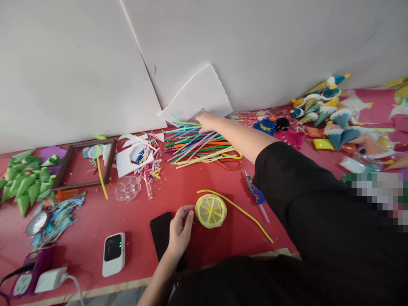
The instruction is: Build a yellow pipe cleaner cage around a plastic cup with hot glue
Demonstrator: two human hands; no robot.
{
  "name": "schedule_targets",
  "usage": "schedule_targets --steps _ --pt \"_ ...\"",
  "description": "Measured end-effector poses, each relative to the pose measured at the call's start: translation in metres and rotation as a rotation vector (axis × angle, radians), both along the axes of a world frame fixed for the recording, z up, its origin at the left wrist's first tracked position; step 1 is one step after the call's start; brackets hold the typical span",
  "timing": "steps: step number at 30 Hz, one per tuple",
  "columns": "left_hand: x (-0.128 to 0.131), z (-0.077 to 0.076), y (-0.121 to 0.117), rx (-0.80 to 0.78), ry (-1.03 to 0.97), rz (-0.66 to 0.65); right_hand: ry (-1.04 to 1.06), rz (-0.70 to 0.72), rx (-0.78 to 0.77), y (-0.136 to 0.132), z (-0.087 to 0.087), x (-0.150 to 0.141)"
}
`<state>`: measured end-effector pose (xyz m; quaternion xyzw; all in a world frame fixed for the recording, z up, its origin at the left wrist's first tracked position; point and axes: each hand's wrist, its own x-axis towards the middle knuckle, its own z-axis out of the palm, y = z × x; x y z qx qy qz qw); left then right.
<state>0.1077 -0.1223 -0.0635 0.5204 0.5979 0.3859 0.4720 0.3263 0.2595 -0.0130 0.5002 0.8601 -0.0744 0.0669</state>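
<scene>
A round yellow craft (211, 211), shaped like a lemon slice with spokes inside a thick rim, lies on the red table. My left hand (181, 227) is beside it, fingers curled and thumb and fingertips at its left rim. One long yellow pipe cleaner (245, 211) curves along the craft's top and right. At the back, my right hand (206, 121) reaches over a heap of colourful pipe cleaners (194, 146), touching its far side; its fingertips are mostly hidden. A white foam sheet (200, 91) leans on the wall behind that hand.
A black phone (161, 233) lies partly under my left wrist, with a white device (114, 254) farther left. Red-handled scissors (232, 164) and a blue glue gun (255, 191) lie right of centre. A brown frame (63, 163), green cones (30, 182) and ice-cream-cone crafts (325, 110) occupy the sides.
</scene>
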Motion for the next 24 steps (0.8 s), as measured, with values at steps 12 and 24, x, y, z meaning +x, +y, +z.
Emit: schedule_targets --steps 12,24 --pt "0.002 -0.001 -0.002 0.007 0.014 0.006 0.116 -0.049 -0.089 0.012 0.014 0.005" --pt "0.002 -0.001 0.0 -0.011 0.019 0.0 0.314 -0.14 -0.104 0.04 0.037 0.031"
